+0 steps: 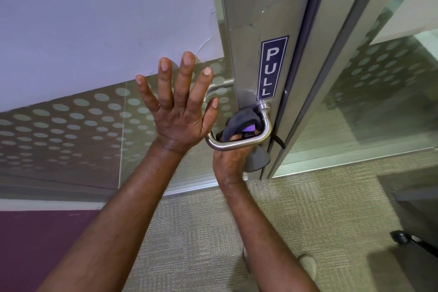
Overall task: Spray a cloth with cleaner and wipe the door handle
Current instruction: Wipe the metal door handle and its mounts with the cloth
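A curved steel door handle [266, 130] sticks out from the grey metal door frame, just below a blue PULL sticker [272, 67]. My right hand [231, 157] reaches up from under the handle and grips a grey cloth [239, 121] that is pushed through the handle's loop and pressed against the bar. More of the cloth hangs below the hand beside the frame. My left hand [179, 102] is spread flat with its fingers apart against the glass door panel, left of the handle, holding nothing. No spray bottle is in view.
The glass door panel [83, 125] carries a band of frosted dots. A second glass pane [384, 102] stands to the right of the frame. Beige carpet [308, 208] covers the floor, with a dark wheeled base [403, 237] at lower right and a shoe tip [308, 265] near it.
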`<state>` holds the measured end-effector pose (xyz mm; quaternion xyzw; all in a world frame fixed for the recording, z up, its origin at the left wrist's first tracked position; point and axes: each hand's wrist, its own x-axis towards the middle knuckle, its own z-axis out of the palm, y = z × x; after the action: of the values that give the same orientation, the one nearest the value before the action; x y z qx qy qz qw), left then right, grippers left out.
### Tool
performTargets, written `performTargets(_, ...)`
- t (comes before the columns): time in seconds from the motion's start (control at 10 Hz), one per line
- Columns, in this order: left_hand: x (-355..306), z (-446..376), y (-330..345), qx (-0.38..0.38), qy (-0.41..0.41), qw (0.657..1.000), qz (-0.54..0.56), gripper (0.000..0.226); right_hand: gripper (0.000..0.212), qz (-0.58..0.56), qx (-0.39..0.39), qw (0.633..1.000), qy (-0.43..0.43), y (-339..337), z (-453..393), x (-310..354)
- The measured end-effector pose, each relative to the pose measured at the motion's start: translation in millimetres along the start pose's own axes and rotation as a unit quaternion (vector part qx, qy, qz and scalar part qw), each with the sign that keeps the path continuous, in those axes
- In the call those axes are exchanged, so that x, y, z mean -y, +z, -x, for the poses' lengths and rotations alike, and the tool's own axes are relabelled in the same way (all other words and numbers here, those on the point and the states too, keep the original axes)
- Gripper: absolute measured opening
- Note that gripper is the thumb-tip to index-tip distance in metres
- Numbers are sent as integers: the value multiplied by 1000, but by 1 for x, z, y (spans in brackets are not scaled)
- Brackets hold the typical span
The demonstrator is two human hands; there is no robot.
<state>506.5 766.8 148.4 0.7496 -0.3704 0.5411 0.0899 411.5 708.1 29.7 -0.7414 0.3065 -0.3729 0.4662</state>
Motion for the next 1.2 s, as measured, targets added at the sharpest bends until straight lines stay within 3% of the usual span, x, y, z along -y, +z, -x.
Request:
performTargets(0.1, 0, 0, 1, -3, 0, 1000, 0, 62, 75, -46, -12, 999, 8, -1, 0, -2)
performTargets(0.2, -1, 1, 1, -6, 1, 1000, -2, 61, 63, -43, -29, 998, 28, -2, 12, -12)
performTargets(0.3, -1, 0, 0, -8, 3, 1000, -3, 61, 52, -18, 21, 996, 88, -2, 19, -16)
performTargets(0.6, -1, 2, 3, -12, 6, 1000, -5, 59, 84, -38, -16, 999, 26, -2, 1, -3)
performTargets(0.8, -1, 2, 3, -16, 5, 1000, -6, 58, 67, -13, -27, 1000, 8, 2, 10, -20)
performTargets(0.9, -1, 1, 3, -17, 5, 1000, -4, 58, 56, 3, 21, 997, 72, -1, 20, -25)
performTargets(1.0, -1, 1, 2, -17, 8, 1000, -3, 58, 56, 16, 31, 997, 75, -2, 21, -18)
performTargets(1.2, -2, 1, 0, -13, 5, 1000, 2, 58, 82, 1, -20, 1000, 4, -6, 11, -1)
